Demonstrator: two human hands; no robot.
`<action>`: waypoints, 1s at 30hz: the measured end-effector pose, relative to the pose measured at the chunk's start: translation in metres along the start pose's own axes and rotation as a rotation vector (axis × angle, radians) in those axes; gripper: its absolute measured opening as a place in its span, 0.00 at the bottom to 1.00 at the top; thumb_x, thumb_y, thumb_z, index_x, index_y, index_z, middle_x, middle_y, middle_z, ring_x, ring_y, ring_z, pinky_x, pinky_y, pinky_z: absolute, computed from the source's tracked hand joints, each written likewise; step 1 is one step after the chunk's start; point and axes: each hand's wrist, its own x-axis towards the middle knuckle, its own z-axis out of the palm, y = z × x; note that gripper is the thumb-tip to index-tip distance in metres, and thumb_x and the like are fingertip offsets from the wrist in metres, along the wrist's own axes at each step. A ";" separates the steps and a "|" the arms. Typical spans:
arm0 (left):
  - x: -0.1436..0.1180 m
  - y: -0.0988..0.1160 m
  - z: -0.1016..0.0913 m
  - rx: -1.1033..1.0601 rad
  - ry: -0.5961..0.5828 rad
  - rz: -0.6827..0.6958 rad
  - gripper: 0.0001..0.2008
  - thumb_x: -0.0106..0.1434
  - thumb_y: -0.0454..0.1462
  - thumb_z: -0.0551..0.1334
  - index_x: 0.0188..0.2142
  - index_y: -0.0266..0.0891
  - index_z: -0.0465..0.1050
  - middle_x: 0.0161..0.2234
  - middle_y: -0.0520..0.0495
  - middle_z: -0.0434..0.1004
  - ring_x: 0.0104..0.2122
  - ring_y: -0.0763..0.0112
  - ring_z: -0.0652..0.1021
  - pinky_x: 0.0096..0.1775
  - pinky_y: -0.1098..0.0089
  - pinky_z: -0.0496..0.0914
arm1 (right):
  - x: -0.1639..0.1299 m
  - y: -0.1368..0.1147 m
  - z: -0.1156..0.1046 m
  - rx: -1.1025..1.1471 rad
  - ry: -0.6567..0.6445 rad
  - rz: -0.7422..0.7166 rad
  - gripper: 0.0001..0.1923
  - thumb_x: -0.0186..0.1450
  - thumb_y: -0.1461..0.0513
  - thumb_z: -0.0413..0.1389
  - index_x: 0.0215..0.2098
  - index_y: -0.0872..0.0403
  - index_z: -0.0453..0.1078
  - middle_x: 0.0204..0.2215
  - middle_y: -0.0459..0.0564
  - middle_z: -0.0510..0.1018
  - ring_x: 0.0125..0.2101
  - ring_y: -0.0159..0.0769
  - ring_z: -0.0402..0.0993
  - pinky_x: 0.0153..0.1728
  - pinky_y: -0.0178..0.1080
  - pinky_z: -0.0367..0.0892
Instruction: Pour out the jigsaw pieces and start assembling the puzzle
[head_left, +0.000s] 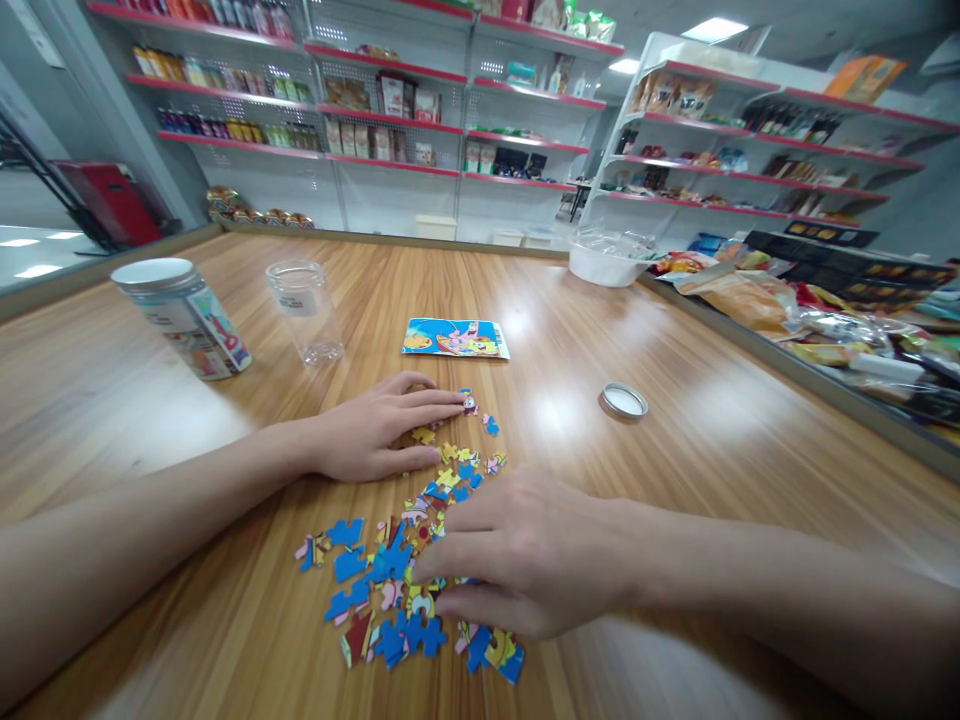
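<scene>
- My left hand (379,435) lies flat on the wooden table (750,440), fingers together and stretched out, clamped on nothing; its fingertips touch one loose puzzle piece (469,403).
- My right hand (525,555) lies palm down, fingers slightly spread and gripping nothing, on the near end of the scattered puzzle pieces (409,560).
- The scatter runs as a long band from under my right hand up to my left fingertips.
- Open wood lies right of my right hand, out to the metal lid (624,401) and the table's edge beyond.
- Beyond my left fingertips sits the picture card (456,339), long axis across my view; I can't read any writing on it.
- Past my left wrist stand the clear jar (306,310) and, further out, the printed tin (184,317); both labels are too blurred to read.
</scene>
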 end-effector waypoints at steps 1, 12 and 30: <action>0.000 0.000 0.000 -0.001 0.005 0.000 0.29 0.71 0.48 0.55 0.68 0.44 0.54 0.67 0.47 0.57 0.61 0.54 0.60 0.62 0.51 0.59 | 0.000 0.001 0.004 -0.043 0.042 -0.015 0.13 0.71 0.58 0.50 0.46 0.54 0.74 0.31 0.46 0.77 0.27 0.31 0.68 0.24 0.36 0.56; 0.001 0.001 0.001 -0.006 0.010 -0.004 0.30 0.70 0.49 0.55 0.67 0.42 0.55 0.65 0.45 0.61 0.61 0.54 0.61 0.63 0.51 0.57 | 0.001 -0.004 0.015 -0.047 0.155 -0.146 0.10 0.69 0.59 0.52 0.40 0.53 0.75 0.33 0.48 0.72 0.29 0.33 0.63 0.27 0.38 0.56; 0.002 0.001 0.001 -0.013 0.031 0.005 0.29 0.70 0.48 0.56 0.67 0.42 0.57 0.65 0.45 0.62 0.60 0.53 0.61 0.62 0.51 0.57 | 0.003 -0.002 0.018 0.090 0.195 -0.117 0.10 0.65 0.64 0.55 0.44 0.55 0.73 0.45 0.54 0.75 0.43 0.39 0.68 0.44 0.42 0.66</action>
